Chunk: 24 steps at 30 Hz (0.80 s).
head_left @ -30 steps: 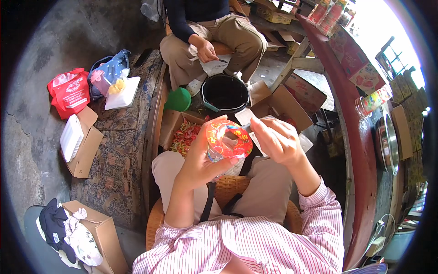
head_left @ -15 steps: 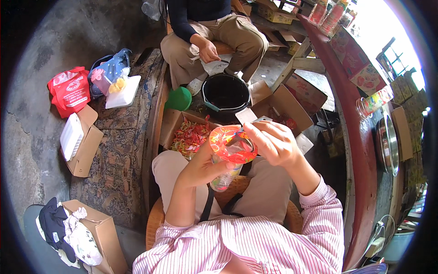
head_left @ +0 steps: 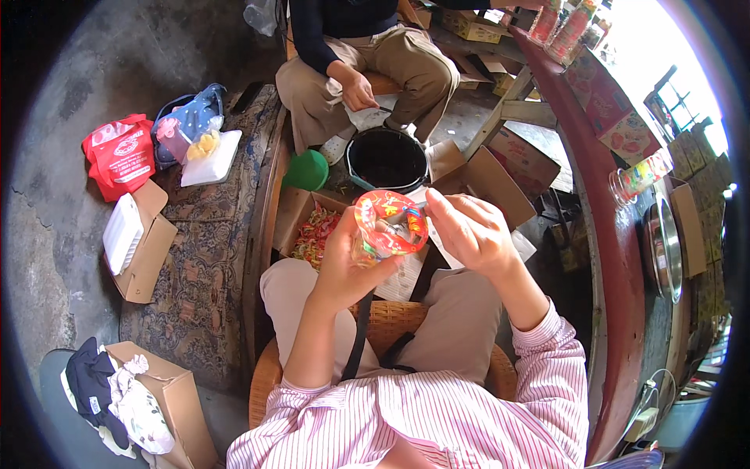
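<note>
Both hands closed: left hand (head_left: 344, 262), right hand (head_left: 469, 230) gripping colourful bag (head_left: 388, 223).

Clear plastic jar (head_left: 383, 230) with a red-orange printed band round its mouth, held up in the air above the lap, tilted so the open mouth faces the camera. Small wrapped pieces show inside, kind unclear. Left hand (head_left: 344, 266) wraps the jar from below and behind, thumb side on its wall. Right hand (head_left: 469, 230) sits at the jar's right rim, fingers (head_left: 434, 205) touching the mouth edge. Jar body see-through, lower part hidden by the left palm.
</note>
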Available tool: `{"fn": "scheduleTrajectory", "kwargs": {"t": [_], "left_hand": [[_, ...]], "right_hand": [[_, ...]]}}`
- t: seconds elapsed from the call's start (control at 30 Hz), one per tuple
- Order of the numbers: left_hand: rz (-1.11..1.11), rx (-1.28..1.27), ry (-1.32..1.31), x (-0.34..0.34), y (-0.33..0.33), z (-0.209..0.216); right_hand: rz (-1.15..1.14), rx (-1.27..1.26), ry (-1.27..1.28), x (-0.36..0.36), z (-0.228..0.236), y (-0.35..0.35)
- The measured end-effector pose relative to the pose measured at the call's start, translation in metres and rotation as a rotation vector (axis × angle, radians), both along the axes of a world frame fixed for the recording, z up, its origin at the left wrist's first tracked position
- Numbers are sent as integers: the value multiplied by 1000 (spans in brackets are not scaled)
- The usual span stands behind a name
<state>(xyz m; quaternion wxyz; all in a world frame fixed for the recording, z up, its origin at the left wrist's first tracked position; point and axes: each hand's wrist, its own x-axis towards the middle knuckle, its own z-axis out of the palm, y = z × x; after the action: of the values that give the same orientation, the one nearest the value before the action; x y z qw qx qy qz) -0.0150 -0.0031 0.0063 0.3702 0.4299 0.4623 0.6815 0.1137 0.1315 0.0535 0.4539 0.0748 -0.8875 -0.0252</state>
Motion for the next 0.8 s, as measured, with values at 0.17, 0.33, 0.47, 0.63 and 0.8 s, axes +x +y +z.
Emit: {"fn": "scheduleTrajectory", "kwargs": {"t": [0.17,0.33,0.47,0.63,0.8], "left_hand": [[90,23,124,0,0,-7],[72,18,162,2,1,-5],[91,-16,293,5,1,4],[20,-18,269,6,0,4],[-169,-76,64,6,-5,1]], "right_hand": [[-3,10,-42,4,0,1],[-15,37,-65,5,-2,3],[-14,28,-49,3,-4,2],[34,38,-65,3,-5,4],[52,38,-55,3,-6,4]]}}
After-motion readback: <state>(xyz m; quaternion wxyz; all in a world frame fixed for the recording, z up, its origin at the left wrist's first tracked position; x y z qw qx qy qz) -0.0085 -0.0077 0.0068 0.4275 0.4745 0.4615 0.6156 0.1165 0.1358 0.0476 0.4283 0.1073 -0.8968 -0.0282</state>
